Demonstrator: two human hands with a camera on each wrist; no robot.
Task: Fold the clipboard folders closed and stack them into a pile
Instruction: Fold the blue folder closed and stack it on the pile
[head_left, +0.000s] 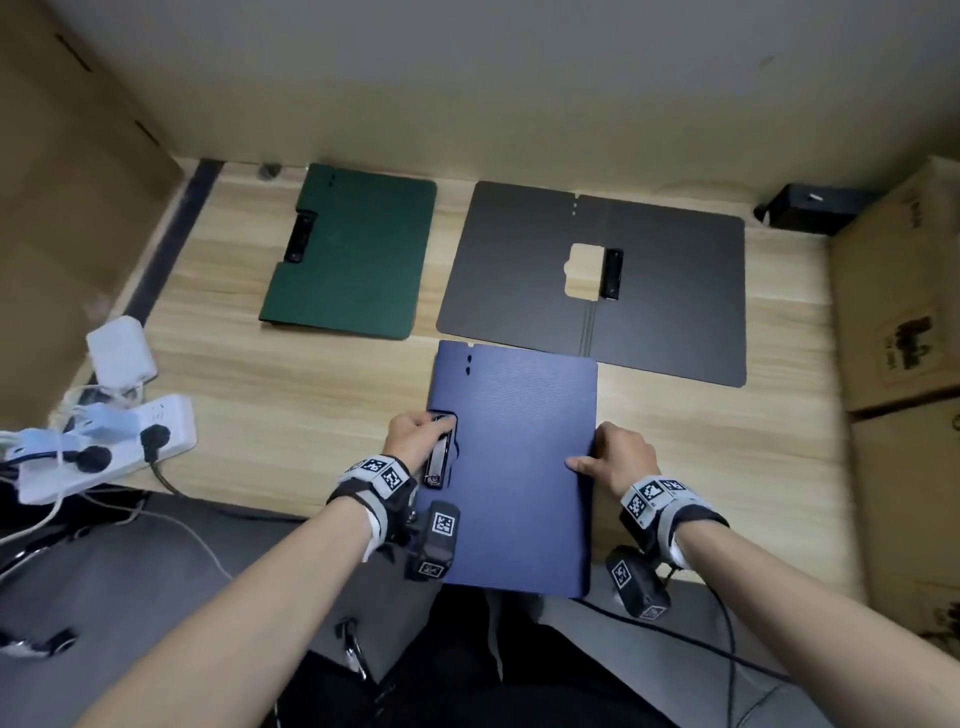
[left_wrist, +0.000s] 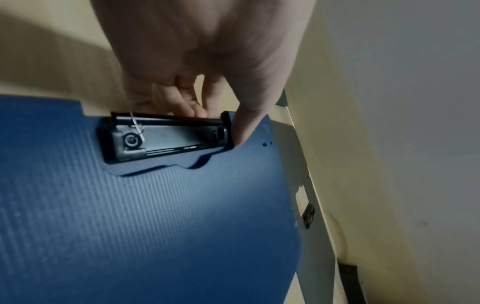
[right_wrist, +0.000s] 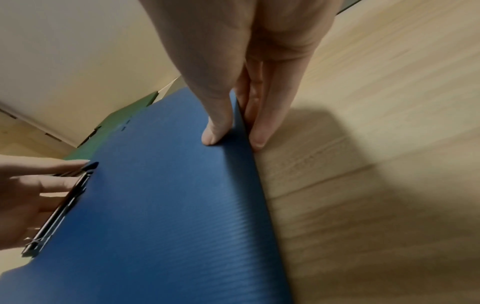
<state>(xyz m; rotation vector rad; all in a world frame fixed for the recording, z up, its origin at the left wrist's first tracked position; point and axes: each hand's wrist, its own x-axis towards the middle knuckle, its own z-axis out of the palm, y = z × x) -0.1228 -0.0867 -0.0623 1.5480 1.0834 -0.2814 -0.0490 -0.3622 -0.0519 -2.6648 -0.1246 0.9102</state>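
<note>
A blue clipboard folder (head_left: 519, 467), folded closed, is held above the table's near edge. My left hand (head_left: 415, 434) grips its left edge at the black clip (left_wrist: 166, 135), thumb on top by the clip's end and fingers under the edge. My right hand (head_left: 615, 457) pinches the blue folder's (right_wrist: 166, 205) right edge, thumb on the cover and fingers beneath. A green folder (head_left: 353, 254) lies closed at the back left. A dark grey folder (head_left: 597, 280) lies spread open at the back right, its black clip (head_left: 612, 274) in the middle.
A white power strip (head_left: 104, 452) with plugs and a white adapter (head_left: 120, 349) sit at the table's left edge. Cardboard boxes (head_left: 898, 322) stand along the right side, and a small black box (head_left: 810, 208) is in the back right corner. A wall closes the back.
</note>
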